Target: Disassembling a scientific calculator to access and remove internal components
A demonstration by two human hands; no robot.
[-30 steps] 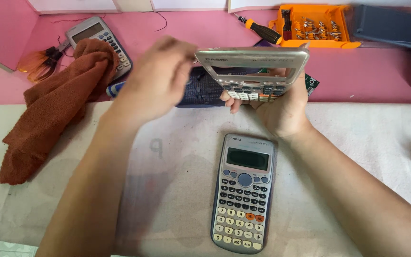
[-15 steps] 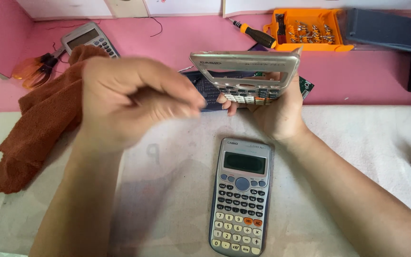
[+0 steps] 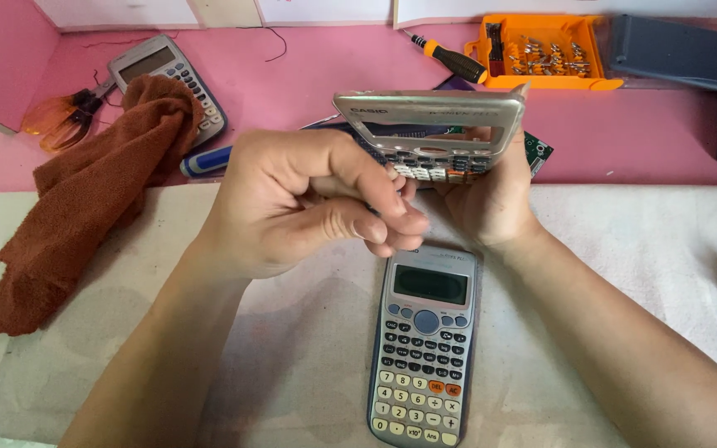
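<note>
Hands meet over the whole calculator (image 3: 423, 348), which lies flat and face-up on the pale cloth-covered table (image 3: 641, 274) and serves as the landmark here. Just beyond its top edge, the right hand (image 3: 491, 195) grips a silver calculator front shell (image 3: 431, 124) from beneath, fingers curled round its lower part, tilting it so the empty display window and rows of keys face the camera. The left hand (image 3: 309, 203) hangs just left of that shell with fingers pinched together, tips touching the key rows; whether anything small sits in the pinch I cannot tell.

My reading is that the shell's keypad is being worked on, perhaps a key being seated or picked out. A next move would call for a fine, steady pinch while the other hand keeps the shell from rocking.

Far left of the calculator a rust-brown cloth (image 3: 85, 199) sprawls, partly covering a second grey calculator (image 3: 168, 75), with orange-handled scissors (image 3: 64, 120) beyond it. A blue pen (image 3: 205, 160) lies between cloth and left hand. Well beyond the calculator sit a screwdriver (image 3: 454, 60) and an orange bit tray (image 3: 545, 51), with a dark blue-grey cover (image 3: 682, 54) further right. A green circuit board (image 3: 538, 153) peeks out behind the right hand. The left hand itself blocks the view of the keys it works on.
</note>
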